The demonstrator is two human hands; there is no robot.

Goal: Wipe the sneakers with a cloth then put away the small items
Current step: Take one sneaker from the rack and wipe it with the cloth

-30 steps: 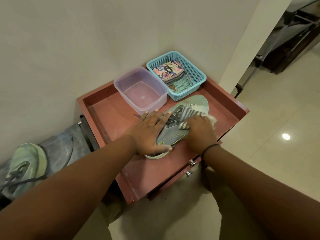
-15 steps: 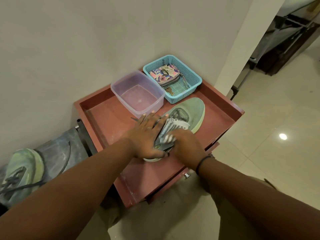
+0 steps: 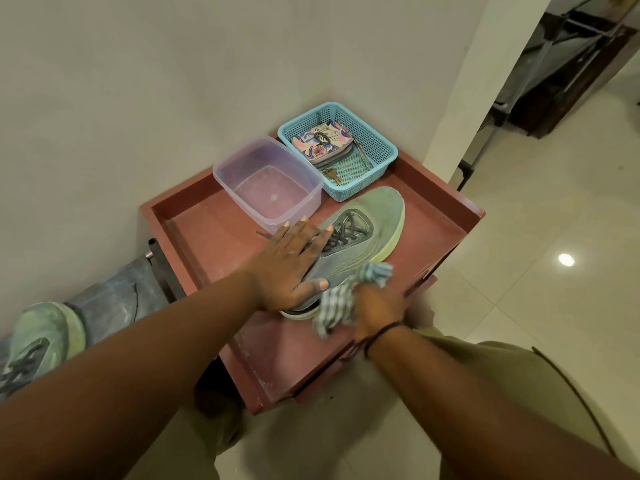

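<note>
Sneaker (image 3: 360, 237) lies on its side on the red tray-like table top (image 3: 214, 237), with the toe pointing away toward the blue basket (image 3: 384, 161) and the heel near the front edge. The left hand (image 3: 294, 268) rests flat on the heel half of the shoe, with fingers straight and spread over the laces and the thumb lying along the side of the upper; it presses the shoe down and does not curl around it. The right hand (image 3: 377, 306) is just beside the heel, at the front edge of the table, and its fingers are closed around a checked cloth (image 3: 337, 303). One bunched end of the cloth touches the sole edge of the sneaker, the other end hangs down over the table surface.

Behind the shoe stands a clear plastic container (image 3: 270, 185), and next to it the blue basket, both against the wall. In the basket lie a floral pouch (image 3: 322, 142) and a small key (image 3: 332, 174). A second sneaker (image 3: 41, 337) rests lower on the left, well apart from the table, on a grey surface.
</note>
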